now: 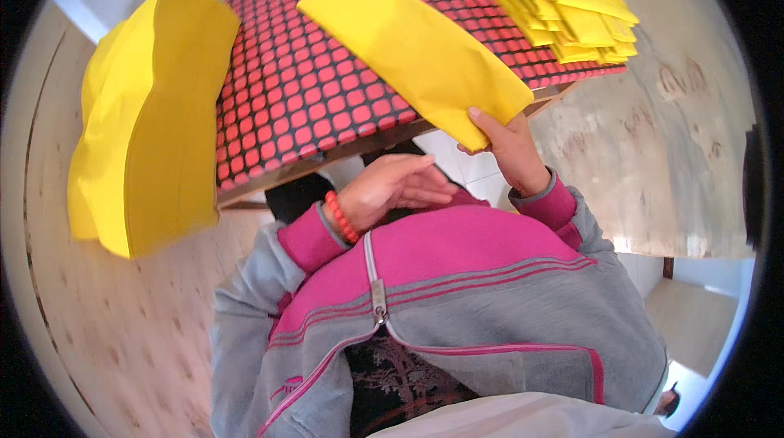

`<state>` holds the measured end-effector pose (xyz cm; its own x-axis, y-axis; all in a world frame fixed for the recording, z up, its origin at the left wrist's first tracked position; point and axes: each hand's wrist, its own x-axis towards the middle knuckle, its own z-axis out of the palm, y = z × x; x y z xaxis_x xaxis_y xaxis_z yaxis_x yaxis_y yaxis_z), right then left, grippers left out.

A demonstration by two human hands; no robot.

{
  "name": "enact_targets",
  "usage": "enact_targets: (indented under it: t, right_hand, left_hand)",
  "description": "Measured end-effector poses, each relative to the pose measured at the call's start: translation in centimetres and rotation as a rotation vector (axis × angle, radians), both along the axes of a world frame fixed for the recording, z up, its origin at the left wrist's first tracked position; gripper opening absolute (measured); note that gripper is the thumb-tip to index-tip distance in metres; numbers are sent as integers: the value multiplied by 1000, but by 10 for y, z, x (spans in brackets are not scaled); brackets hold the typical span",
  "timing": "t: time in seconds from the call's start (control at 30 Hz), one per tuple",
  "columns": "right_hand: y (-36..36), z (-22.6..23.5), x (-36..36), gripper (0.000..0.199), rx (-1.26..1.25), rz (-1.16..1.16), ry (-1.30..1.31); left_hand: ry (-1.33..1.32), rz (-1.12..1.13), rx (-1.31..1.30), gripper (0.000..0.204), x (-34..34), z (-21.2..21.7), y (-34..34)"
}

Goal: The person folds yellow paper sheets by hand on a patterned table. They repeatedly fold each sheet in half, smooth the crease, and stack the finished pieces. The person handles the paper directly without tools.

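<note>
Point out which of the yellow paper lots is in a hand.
The single folded sheet lying across the red dotted mat: the right hand grips its near end. The left stack and far pile lie untouched.

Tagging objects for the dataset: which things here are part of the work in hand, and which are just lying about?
In hand:
- yellow sheet, held by the right hand
- folded yellow stack
- tall yellow stack
- left hand, empty, palm up

Lying about:
- red dotted table cover
- wooden floor
</note>
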<state>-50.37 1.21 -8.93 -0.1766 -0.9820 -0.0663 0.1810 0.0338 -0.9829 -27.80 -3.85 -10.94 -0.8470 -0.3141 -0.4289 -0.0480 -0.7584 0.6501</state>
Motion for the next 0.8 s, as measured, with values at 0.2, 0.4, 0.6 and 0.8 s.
enact_targets:
  t: [0.2,0.4,0.6,0.8]
  right_hand:
    - [-3,19,-48,29,-256,-98,674]
    - [-18,69,-68,31,-392,-110,715]
    - [-25,117,-100,35,-309,-153,80]
    - [-42,149,-210,33,-423,-473,-28]
  left_hand:
    - [26,43,76,35,13,-30,-5]
    - [71,95,162,31,25,-57,-6]
    - [6,166,162,30,42,-74,-6]
    - [-29,268,219,31,67,-102,-4]
